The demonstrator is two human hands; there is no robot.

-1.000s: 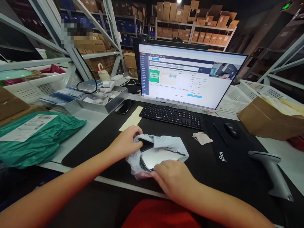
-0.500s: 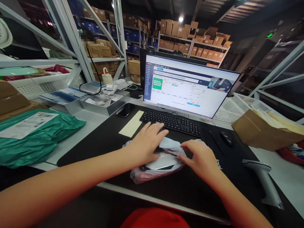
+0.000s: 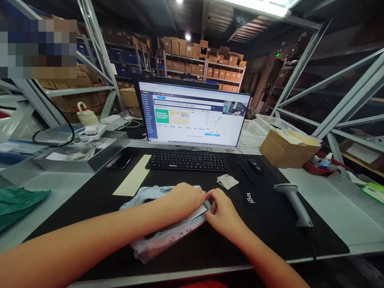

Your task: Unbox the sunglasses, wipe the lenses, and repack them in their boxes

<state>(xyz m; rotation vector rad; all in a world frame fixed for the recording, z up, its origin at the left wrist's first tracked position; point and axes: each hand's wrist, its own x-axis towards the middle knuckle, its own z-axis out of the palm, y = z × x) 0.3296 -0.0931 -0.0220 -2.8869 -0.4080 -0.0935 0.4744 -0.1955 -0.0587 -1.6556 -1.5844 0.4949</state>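
A crumpled grey plastic mailer bag (image 3: 156,240) lies on the black desk mat (image 3: 264,236) in front of the keyboard (image 3: 187,161). A flat silvery item (image 3: 200,212) pokes out of its right end. My left hand (image 3: 186,198) lies curled on top of the bag, fingers closed on its open end. My right hand (image 3: 222,212) meets it from the right, its fingertips pinching the bag's edge by the silvery item.
A monitor (image 3: 192,114) stands behind the keyboard. A mouse (image 3: 254,165), a small cloth (image 3: 227,181) and a handheld scanner (image 3: 292,198) lie to the right, a cardboard box (image 3: 285,146) beyond. A phone (image 3: 121,158), a metal tray (image 3: 81,152) and a green bag (image 3: 18,202) lie left.
The view has swung to the right. My right hand came in from the bag's right side to meet my left hand at the bag's open end, and the silvery item is now mostly covered.
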